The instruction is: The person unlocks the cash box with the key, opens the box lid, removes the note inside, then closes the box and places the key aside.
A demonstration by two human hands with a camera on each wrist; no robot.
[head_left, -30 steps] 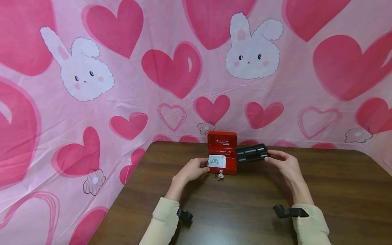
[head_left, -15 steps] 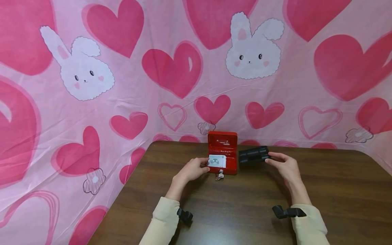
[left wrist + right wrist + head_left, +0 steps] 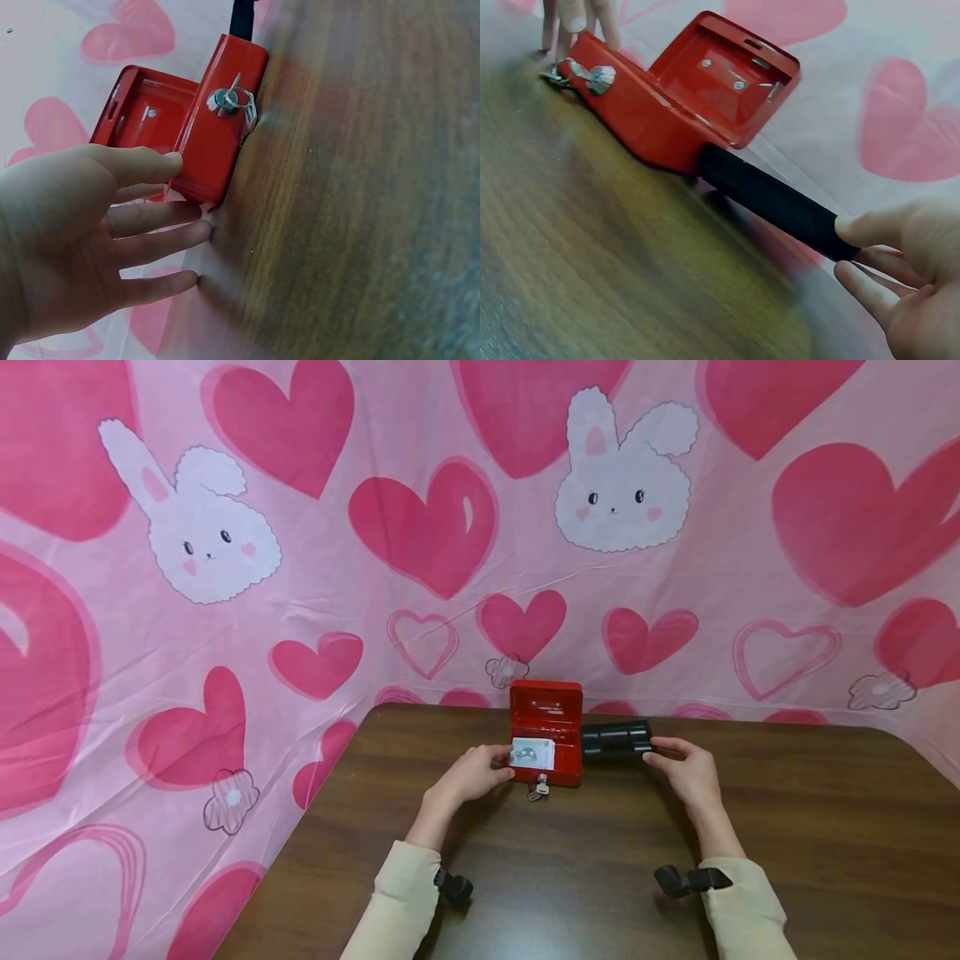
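Note:
A small red cash box (image 3: 567,763) stands with its lid (image 3: 547,702) raised, and a stack of banknotes (image 3: 532,753) lies inside. Keys (image 3: 250,112) hang from the lock (image 3: 222,102) at its front. At the box's left side, my left hand (image 3: 474,773) touches the front corner with thumb and fingers, the fingers fairly straight and spread in the left wrist view. My right hand (image 3: 690,778) pinches the right end of a black coin tray (image 3: 617,739) between thumb and fingers. The tray's other end meets the box's right side and appears slightly raised off the table in the right wrist view.
The brown wooden table (image 3: 555,877) runs in front of the box and out to both sides. Close behind its back edge hangs a pink cloth (image 3: 322,577) with hearts and rabbits.
The coin tray has tilted and shifted in my right hand, swinging away from the box and back against its right side. My right hand has moved slightly left; my left hand has stayed put.

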